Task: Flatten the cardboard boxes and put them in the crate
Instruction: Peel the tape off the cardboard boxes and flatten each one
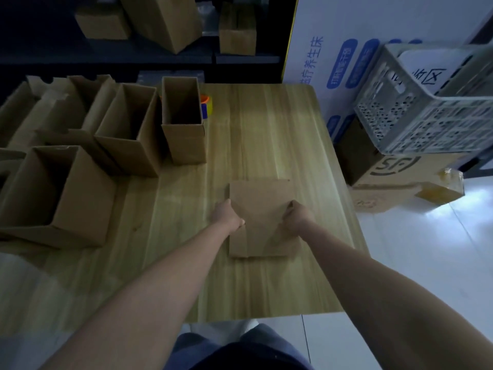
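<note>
You are gripping 1 flattened box (260, 206) by its side edges with your left hand (228, 214) and right hand (297, 216) on the table (266, 129), the crate (426, 124) waiting at right and at least 3 upright boxes (130, 129) standing unflattened.

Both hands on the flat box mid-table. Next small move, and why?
Probably lift the flattened box off the table and swing it right toward the crate. It looks already flat, the left hand and right hand each grip a side edge, and the crate sits beyond the table's right side on a printed carton.
</note>
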### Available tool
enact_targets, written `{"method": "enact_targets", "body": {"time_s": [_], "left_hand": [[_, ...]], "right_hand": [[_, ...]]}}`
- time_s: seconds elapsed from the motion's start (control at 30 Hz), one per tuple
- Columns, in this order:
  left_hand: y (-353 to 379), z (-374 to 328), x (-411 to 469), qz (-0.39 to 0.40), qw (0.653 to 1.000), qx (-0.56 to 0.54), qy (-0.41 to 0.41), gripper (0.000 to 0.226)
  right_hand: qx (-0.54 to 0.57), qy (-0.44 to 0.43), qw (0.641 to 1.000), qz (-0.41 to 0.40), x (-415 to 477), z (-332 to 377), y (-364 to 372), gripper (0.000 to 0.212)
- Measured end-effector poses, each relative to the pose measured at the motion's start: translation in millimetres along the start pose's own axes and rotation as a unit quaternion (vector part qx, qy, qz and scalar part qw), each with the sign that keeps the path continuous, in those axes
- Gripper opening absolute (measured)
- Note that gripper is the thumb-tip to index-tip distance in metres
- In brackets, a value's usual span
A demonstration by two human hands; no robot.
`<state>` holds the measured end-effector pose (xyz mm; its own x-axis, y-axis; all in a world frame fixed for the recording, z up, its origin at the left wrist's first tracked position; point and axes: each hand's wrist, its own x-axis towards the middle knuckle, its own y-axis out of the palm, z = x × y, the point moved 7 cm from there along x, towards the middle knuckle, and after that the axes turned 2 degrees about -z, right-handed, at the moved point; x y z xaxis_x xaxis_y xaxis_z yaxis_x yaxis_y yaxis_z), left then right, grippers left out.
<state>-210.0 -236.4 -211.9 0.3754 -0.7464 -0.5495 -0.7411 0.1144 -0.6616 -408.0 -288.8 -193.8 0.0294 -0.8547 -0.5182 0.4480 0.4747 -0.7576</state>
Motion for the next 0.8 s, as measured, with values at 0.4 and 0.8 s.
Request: {"method": "enact_targets", "body": {"time_s": [0.4, 0.8], "left_hand": [[12.1, 2.1, 14.5, -0.002, 0.993, 0.095, 0.066, 0.076], [-57.4, -9.5, -12.1, -0.014, 0.993, 0.014, 0.114, 0.063]], "right_hand": [[-0.097, -0.030, 0.995, -0.007, 16.6, -2.7, 4.7, 0.043], [-0.099, -0.048, 0.984, -0.138, -30.5, 62.0, -38.0, 0.041]]}}
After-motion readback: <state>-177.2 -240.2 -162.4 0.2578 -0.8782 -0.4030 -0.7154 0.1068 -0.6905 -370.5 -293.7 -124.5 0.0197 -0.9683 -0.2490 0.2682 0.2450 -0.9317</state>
